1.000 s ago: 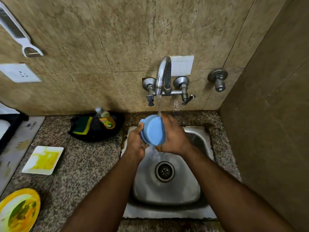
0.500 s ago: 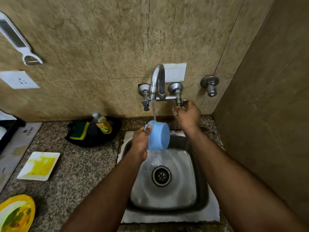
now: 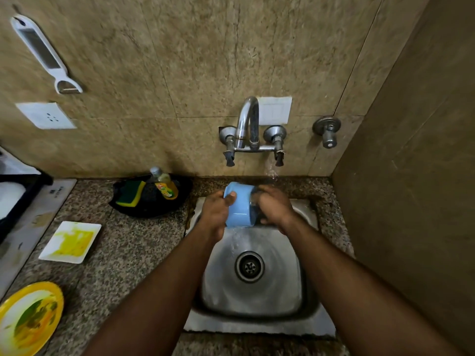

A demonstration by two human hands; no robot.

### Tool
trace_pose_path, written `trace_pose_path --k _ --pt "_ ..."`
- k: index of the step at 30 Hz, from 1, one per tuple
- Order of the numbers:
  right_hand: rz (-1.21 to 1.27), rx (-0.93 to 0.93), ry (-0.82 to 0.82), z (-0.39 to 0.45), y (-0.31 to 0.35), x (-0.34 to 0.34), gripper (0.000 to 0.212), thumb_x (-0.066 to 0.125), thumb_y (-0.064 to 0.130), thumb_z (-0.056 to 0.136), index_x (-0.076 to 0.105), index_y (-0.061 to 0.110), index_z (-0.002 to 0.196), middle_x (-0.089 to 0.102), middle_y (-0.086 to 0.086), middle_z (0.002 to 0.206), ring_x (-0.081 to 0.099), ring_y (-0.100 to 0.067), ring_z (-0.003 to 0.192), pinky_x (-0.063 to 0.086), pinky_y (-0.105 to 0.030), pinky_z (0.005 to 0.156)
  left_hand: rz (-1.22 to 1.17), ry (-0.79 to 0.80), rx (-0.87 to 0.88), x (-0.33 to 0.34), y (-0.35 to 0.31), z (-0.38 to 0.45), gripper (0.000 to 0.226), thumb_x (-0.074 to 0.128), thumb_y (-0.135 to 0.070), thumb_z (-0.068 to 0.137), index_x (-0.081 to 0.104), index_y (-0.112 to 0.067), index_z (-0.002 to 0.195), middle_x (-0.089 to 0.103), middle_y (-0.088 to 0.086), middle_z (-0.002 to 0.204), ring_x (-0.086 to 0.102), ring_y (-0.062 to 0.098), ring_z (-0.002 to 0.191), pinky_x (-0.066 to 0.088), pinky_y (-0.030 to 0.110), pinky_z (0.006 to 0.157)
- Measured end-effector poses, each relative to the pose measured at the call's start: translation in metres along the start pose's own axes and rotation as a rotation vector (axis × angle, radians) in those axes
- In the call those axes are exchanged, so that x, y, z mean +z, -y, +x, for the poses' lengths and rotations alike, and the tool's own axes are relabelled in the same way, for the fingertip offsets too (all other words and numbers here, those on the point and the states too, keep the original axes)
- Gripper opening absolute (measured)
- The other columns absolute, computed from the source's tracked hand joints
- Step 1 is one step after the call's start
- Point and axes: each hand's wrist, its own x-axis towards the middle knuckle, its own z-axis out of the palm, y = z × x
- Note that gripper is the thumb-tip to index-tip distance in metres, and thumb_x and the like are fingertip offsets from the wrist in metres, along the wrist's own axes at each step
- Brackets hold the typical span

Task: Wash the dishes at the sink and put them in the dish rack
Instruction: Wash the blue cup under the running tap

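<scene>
At eight o'clock the yellow plate (image 3: 28, 317) is cut off by the frame's edge. We cannot see the right hand's (image 3: 273, 205) fingertips behind the blue bowl (image 3: 240, 209). At nine o'clock, a dark tray (image 3: 18, 196) runs off-frame.

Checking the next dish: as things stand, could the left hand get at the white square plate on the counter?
Probably not yet: the left hand holds the blue bowl over the sink. The white square plate lies unobstructed to its left.

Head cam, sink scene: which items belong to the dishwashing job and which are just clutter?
Job:
- blue bowl, held by left hand and right hand
- sink
- tap
- sponge and soap bottle
- dirty square plate
- dirty yellow plate

Lying about:
- peeler hung on the wall
- wall socket
</scene>
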Motion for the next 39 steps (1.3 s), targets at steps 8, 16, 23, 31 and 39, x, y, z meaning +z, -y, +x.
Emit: trace_pose_path --k 8,16,23,31,39 --pt "-0.016 0.001 0.267 0.001 -0.012 -0.002 0.11 0.098 0.023 0.055 0.042 0.039 0.148 0.059 0.008 0.129 0.061 -0.021 0.116 0.058 -0.051 0.097 -0.188 0.085 -0.011 -0.013 0.015 -0.023 0.043 0.057 -0.018 0.104 0.054 0.012 0.135 0.061 0.035 0.132 0.059 0.052 0.122 0.052 0.064 0.099" --pt "-0.284 -0.218 0.007 -0.024 0.012 -0.017 0.102 0.095 0.043 0.042 0.052 0.03 0.133 0.062 0.006 0.118 0.063 -0.019 0.1 0.059 -0.043 0.085 0.031 -0.067 -0.091 -0.008 -0.005 -0.038 0.047 0.053 -0.054 0.101 0.074 -0.012 0.107 0.077 0.012 0.092 0.073 0.025 0.082 0.059 0.037 0.07" --pt "-0.727 -0.459 -0.055 -0.053 0.052 -0.03 0.103 0.072 0.075 0.044 0.048 0.035 0.136 0.06 0.002 0.123 0.061 -0.023 0.104 0.055 -0.042 0.089 0.083 -0.084 -0.076 -0.014 -0.007 -0.04 0.035 0.051 -0.035 0.1 0.068 -0.015 0.123 0.071 0.002 0.091 0.063 0.019 0.081 0.051 0.032 0.075" --pt "-0.612 -0.35 0.005 -0.055 0.031 -0.024 0.087 0.079 0.067 0.051 0.052 0.031 0.126 0.062 0.002 0.113 0.064 -0.023 0.095 0.058 -0.04 0.08 0.135 -0.086 -0.031 -0.017 -0.002 -0.047 0.038 0.054 -0.04 0.1 0.072 -0.013 0.12 0.076 0.012 0.115 0.074 0.031 0.102 0.056 0.05 0.099" --pt "0.383 0.14 0.35 -0.057 0.001 -0.027 0.054 0.058 0.056 0.087 0.07 0.015 0.121 0.075 -0.016 0.105 0.071 -0.036 0.09 0.057 -0.045 0.073 0.136 0.06 0.018 -0.018 -0.011 -0.063 0.034 0.05 -0.035 0.106 0.066 -0.014 0.127 0.072 0.011 0.108 0.07 0.024 0.088 0.058 0.04 0.08"
